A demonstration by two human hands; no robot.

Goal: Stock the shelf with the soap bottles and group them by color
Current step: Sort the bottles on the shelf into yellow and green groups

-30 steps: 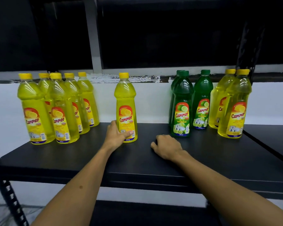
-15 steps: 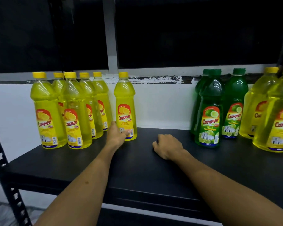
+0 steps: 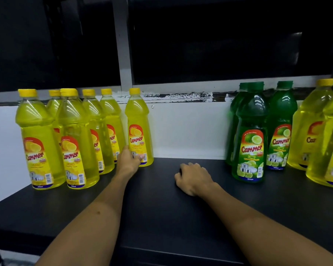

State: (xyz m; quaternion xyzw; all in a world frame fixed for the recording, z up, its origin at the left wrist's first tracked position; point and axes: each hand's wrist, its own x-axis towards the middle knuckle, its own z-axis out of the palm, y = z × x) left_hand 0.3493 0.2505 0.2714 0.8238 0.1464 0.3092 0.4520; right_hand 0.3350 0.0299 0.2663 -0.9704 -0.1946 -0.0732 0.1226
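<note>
A yellow soap bottle (image 3: 137,120) stands upright on the black shelf (image 3: 161,208), close beside a group of several yellow bottles (image 3: 65,131) at the left. My left hand (image 3: 129,160) grips this bottle low down, thumb across its label. My right hand (image 3: 192,178) rests on the shelf with fingers curled, holding nothing. Three green bottles (image 3: 252,135) stand to the right, and two more yellow bottles (image 3: 323,135) stand at the far right edge.
A white wall panel (image 3: 188,131) runs behind the bottles, with dark window panes and a grey upright (image 3: 123,45) above. The shelf's front edge (image 3: 161,252) lies near my forearms. A bare stretch of shelf separates the held bottle from the green ones.
My left hand has slid the yellow bottle leftward and back, up against the yellow group. The right hand stayed in place on the shelf. The view moved closer and left.
</note>
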